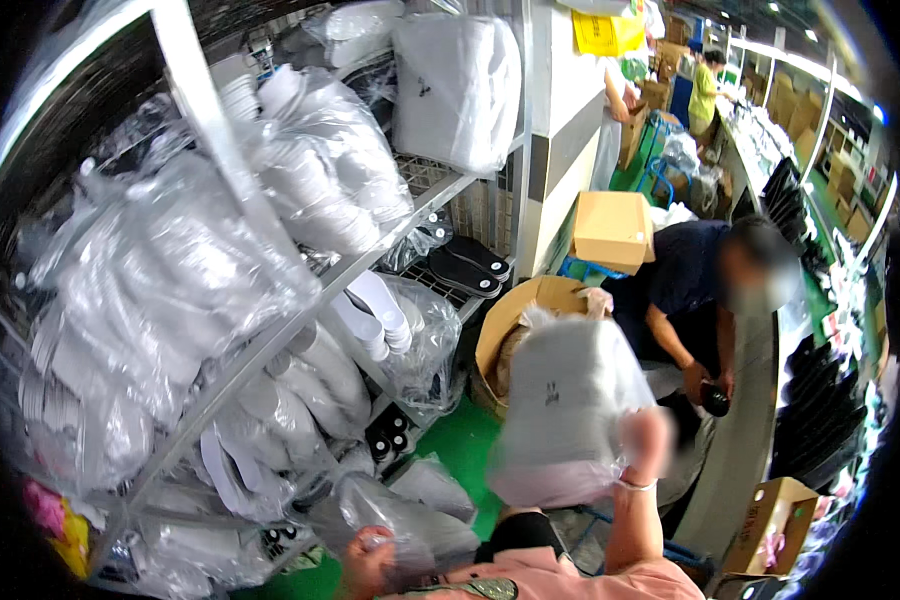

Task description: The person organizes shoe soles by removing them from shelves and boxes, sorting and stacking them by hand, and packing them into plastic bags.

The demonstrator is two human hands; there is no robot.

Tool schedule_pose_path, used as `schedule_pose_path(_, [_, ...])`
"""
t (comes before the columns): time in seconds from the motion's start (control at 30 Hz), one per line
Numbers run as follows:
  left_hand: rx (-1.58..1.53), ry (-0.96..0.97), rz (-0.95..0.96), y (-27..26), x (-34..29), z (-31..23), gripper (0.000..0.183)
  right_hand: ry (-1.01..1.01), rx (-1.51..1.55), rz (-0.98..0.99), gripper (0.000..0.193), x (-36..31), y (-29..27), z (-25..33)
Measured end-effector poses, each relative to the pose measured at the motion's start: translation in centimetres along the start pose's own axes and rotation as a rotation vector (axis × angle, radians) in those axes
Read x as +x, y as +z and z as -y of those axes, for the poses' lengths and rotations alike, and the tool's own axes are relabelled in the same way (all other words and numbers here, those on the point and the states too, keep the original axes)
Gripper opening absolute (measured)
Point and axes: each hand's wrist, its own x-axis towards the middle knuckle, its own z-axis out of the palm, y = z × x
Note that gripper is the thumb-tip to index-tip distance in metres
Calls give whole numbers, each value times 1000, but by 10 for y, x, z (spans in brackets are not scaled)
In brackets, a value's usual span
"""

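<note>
My right hand (647, 442), blurred, is at the right side of a bulky bundle (568, 395) of white material wrapped in clear plastic and grips it there. The bundle is raised in front of me, with a small dark mark on its face. Low down, the curled fingers of my left hand (368, 562) grip a clear plastic bag (402, 518) with pale contents I cannot make out. Another clear bag (432, 487) lies just beyond it, beside the rack. The bundle partly covers a round cardboard drum (490, 335).
On the left, a metal rack (300, 290) holds bagged white insoles (335, 160) and black insoles (470, 265). A seated co-worker (690, 290) handles a dark shoe-like item at the conveyor edge (745, 430). A cardboard box (610, 232) stands behind, an open carton (770, 525) at lower right.
</note>
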Motion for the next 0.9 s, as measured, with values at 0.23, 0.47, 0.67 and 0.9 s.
schedule_pose_path(0.23, [-103,-5,-46,-11,-19,-25,17,-630,154,465,28,-8,131,99])
schedule_pose_path(0.47, [-177,87,-151,4,1,-27,17,-1255,-288,1038,8,88,260,24])
schedule_pose_path(0.67, [-54,78,-231,26,32,-35,16,-1185,-283,1637,17,89,310,1])
schedule_pose_path(0.9, [42,47,-280,46,57,-48,16,-1121,-64,1914,24,98,325,-16])
